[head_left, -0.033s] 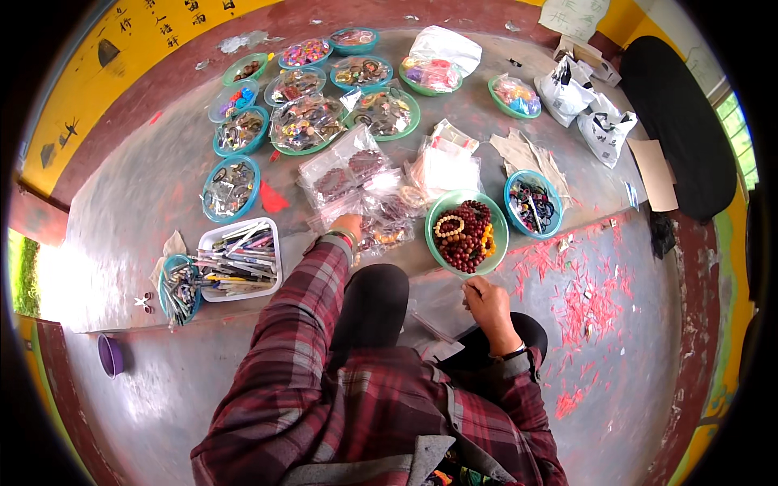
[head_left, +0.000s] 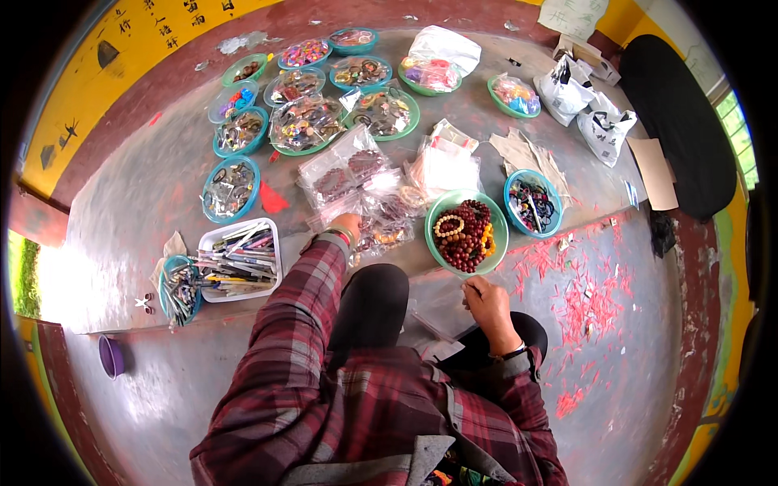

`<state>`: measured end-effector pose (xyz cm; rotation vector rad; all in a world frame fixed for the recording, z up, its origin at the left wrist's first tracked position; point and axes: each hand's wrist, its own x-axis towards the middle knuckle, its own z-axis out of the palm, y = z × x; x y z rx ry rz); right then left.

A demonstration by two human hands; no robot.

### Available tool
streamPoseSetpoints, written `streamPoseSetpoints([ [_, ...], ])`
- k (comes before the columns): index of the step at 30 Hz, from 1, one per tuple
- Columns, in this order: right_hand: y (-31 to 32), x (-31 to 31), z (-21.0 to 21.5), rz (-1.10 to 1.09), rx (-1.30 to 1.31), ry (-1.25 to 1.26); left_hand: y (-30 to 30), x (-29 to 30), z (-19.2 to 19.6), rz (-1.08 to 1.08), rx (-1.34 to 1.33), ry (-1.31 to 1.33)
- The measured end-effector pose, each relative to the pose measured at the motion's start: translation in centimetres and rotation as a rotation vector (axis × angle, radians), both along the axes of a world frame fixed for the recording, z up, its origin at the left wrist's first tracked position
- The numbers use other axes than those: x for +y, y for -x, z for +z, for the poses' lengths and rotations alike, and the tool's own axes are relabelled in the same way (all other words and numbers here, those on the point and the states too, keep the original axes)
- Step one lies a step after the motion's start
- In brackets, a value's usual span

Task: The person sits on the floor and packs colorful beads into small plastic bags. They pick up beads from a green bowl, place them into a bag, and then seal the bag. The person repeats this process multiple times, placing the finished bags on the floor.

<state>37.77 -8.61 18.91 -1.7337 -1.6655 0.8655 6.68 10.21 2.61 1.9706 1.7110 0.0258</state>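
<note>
My left hand (head_left: 347, 224) reaches onto a pile of clear plastic bags (head_left: 381, 212) that hold dark red bead bracelets. Its fingers are hidden by the wrist and the bags, so its grip does not show. Beside the pile stands a green bowl (head_left: 500, 249) heaped with dark red bead strings (head_left: 464, 253). A pale bead bracelet (head_left: 448, 226) lies on top of them, and yellow beads show at the right side. Just below the bowl, over my right knee, my right hand (head_left: 488, 309) is closed with curled fingers. Whatever they hold, if anything, cannot be made out.
A white tray of pens (head_left: 277, 251) and a blue basket of pens (head_left: 180, 292) stand at left. Several bowls of bagged trinkets (head_left: 308, 124) fill the far side. A blue bowl of cords (head_left: 532, 202) sits at right. Red scraps (head_left: 585, 304) litter the lower floor.
</note>
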Motion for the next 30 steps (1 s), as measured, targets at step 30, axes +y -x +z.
streamPoseSetpoints([
  [30, -0.2, -1.0, -0.1, 0.178, -0.215, -0.136, -27.6, -0.1, 10.2, 0.058, -0.954, 0.247],
])
